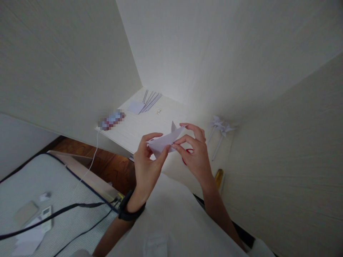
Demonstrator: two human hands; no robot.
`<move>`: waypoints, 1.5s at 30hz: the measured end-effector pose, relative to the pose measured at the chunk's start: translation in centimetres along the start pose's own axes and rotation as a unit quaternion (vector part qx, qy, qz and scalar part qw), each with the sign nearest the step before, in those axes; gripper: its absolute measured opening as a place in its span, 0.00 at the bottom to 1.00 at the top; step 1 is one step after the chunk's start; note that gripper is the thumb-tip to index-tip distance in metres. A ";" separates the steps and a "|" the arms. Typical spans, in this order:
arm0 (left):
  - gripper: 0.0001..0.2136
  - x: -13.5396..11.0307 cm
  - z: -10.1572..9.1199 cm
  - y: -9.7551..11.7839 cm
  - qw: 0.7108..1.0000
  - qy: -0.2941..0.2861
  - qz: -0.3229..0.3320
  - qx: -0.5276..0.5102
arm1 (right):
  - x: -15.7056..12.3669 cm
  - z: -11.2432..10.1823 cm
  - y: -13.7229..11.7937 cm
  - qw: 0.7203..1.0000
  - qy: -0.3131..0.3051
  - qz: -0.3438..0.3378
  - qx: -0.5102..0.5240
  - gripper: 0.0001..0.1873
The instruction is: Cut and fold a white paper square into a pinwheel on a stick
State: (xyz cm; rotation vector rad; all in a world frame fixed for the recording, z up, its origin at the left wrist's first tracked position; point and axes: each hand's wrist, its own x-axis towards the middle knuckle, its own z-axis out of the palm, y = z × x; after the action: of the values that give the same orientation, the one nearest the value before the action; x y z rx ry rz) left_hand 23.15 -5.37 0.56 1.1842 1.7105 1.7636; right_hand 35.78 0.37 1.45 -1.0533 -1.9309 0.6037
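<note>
A white folded paper (164, 142) with several pointed flaps is held above the white table, between both hands. My left hand (148, 159) pinches its left part, the thumb on the near side and the fingers behind. With thumb and forefinger together, my right hand (197, 153) grips the paper near its middle, and another finger touches its upper right tip. Whether a small part sits in that pinch cannot be made out. A red loop-shaped handle (189, 150) lies on the table, partly hidden behind my right hand.
Two white paper pinwheels (222, 127) on sticks lie to the right. Thin sticks (152, 101), a square of paper (136, 107) and tiny pale pieces (158, 111) lie at the back left. A golden roll (219, 175) lies near the right wall (289, 150). Cables cross the bed (66, 200).
</note>
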 end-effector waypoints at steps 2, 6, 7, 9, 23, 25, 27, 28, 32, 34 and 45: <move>0.14 -0.1 -0.1 0.1 1.000 -0.007 -0.005 0.010 | 0.0 0.0 0.1 1.000 0.002 0.001 -0.001 0.07; 0.16 -0.1 -0.1 0.2 1.000 -0.015 -0.017 0.014 | 0.0 0.0 0.2 1.000 0.004 -0.001 -0.006 0.07; 0.15 0.0 -0.1 0.1 1.000 -0.012 -0.015 0.010 | 0.0 0.0 0.2 1.000 0.002 -0.003 -0.007 0.07; 0.14 0.0 -0.1 0.0 1.000 -0.003 -0.013 -0.001 | 0.0 0.0 0.2 1.000 -0.001 -0.008 -0.006 0.06; 0.16 0.2 -0.2 -1.2 0.983 0.026 -0.126 -0.128 | -0.3 -0.5 -0.1 0.999 -0.025 -0.018 0.020 0.04; 0.16 0.1 -0.2 -1.2 0.983 0.023 -0.128 -0.130 | -0.3 -0.5 -0.2 0.999 -0.031 -0.016 0.023 0.04; 0.16 0.1 -0.2 -1.3 0.982 0.016 -0.131 -0.135 | -0.3 -0.5 -0.3 0.999 -0.031 -0.014 0.026 0.04; 0.16 0.1 -0.2 -1.3 0.981 0.013 -0.132 -0.138 | -0.3 -0.5 -0.3 0.999 -0.030 -0.014 0.027 0.04; 0.17 0.1 -0.3 -1.2 0.981 0.003 -0.134 -0.141 | -0.3 -0.5 -0.3 0.999 -0.029 -0.015 0.034 0.04; 0.17 0.1 -0.3 -1.1 0.981 -0.003 -0.133 -0.141 | -0.2 -0.5 -0.2 0.999 -0.032 -0.013 0.035 0.05; 0.17 0.1 -0.4 -1.1 0.981 -0.014 -0.145 -0.131 | -0.2 -0.3 0.0 0.999 -0.023 -0.019 0.044 0.03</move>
State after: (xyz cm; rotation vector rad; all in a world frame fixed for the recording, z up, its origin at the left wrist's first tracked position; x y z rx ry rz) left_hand 22.52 -5.35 -0.40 0.7990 1.4912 1.7174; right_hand 36.14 0.22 1.51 -0.9536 -1.9417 0.6917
